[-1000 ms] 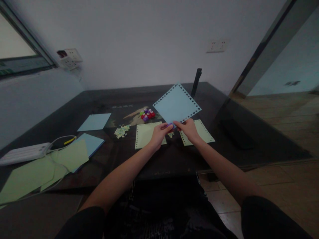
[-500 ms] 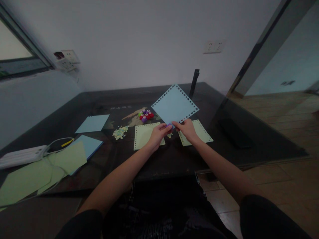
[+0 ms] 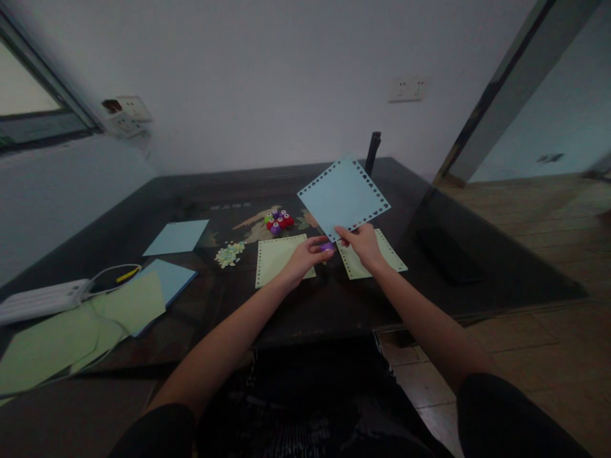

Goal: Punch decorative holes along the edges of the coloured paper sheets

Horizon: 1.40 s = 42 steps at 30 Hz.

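My right hand [image 3: 361,245] pinches a blue sheet of paper [image 3: 342,197] by its near edge, holding it up over the table. Punched shapes run along that sheet's edges. My left hand [image 3: 304,259] is closed around a small purple craft punch [image 3: 326,247], just left of the sheet's lowest corner and apart from it. Under my hands lie two pale green sheets with punched borders, a left one [image 3: 274,254] and a right one [image 3: 389,257]. Behind the left sheet sits a cluster of red, purple and green punches [image 3: 280,221].
Small paper cut-outs [image 3: 230,254] are heaped left of the green sheet. Further left lie blue sheets [image 3: 176,237], green sheets [image 3: 52,346] and a white power strip [image 3: 45,300] with a cable. A dark flat object [image 3: 449,256] lies at the right; a black upright post [image 3: 373,152] stands behind.
The blue sheet has come out of the purple punch and moved slightly right and up with my right hand. My left hand stays nearly in place with the punch.
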Tool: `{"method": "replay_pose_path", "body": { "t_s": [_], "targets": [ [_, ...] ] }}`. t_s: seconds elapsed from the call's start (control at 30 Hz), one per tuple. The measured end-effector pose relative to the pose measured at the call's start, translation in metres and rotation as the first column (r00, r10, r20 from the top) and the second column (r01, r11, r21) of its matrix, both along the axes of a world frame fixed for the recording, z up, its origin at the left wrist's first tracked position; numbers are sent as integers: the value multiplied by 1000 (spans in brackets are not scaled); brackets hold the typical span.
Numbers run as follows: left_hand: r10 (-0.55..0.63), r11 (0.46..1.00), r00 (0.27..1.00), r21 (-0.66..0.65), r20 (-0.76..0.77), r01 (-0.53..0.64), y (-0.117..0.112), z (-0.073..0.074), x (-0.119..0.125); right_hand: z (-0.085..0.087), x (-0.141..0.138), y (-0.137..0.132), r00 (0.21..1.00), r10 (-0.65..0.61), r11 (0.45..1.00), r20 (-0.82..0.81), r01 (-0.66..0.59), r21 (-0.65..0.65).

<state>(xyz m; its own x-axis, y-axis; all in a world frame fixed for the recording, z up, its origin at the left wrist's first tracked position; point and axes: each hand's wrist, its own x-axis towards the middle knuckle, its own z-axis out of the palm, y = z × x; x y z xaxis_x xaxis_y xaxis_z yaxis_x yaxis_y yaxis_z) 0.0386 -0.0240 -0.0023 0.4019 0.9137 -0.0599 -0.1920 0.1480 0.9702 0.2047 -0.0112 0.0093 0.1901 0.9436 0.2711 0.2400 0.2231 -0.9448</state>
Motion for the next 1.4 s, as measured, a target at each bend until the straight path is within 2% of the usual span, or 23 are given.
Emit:
{"method": "replay_pose_path", "body": {
  "t_s": [0.13, 0.3, 0.47, 0.57, 0.67, 0.73, 0.87, 1.07, 1.27, 1.4],
  "targets": [
    [-2, 989, 981, 146, -196, 31, 1, 0, -2, 2, 6, 1, 999, -25, 1000, -25, 25, 12],
    [79, 936, 942, 350, -326, 42, 8, -8, -6, 0, 9, 4, 999, -26, 999, -37, 27, 19],
    [183, 837, 904, 544, -386, 63, 14, -12, -12, -3, 9, 5, 999, -34, 999, -16, 34, 13],
    [259, 768, 844, 630, -470, 116, 14, -9, -14, -2, 9, 4, 999, -39, 999, 0, 39, 11],
    [304, 734, 786, 658, -539, 168, 12, -5, -15, -2, 9, 4, 999, -37, 999, -2, 37, 16],
    [305, 724, 771, 662, -559, 193, 11, -4, -14, -2, 9, 4, 999, -37, 999, -7, 37, 18],
    [302, 711, 769, 670, -564, 212, 11, -5, -14, -2, 8, 4, 999, -43, 999, -12, 43, 21],
    [312, 719, 781, 672, -541, 179, 12, -5, -15, 1, 11, 4, 997, -61, 998, -40, 62, 24],
    [342, 667, 769, 716, -540, 206, 8, 0, -15, 4, 23, 9, 992, -106, 993, -68, 110, 49],
    [345, 687, 763, 701, -547, 192, 7, 2, -16, 2, 31, 15, 992, -80, 996, -98, 82, 22]
  ]
}}
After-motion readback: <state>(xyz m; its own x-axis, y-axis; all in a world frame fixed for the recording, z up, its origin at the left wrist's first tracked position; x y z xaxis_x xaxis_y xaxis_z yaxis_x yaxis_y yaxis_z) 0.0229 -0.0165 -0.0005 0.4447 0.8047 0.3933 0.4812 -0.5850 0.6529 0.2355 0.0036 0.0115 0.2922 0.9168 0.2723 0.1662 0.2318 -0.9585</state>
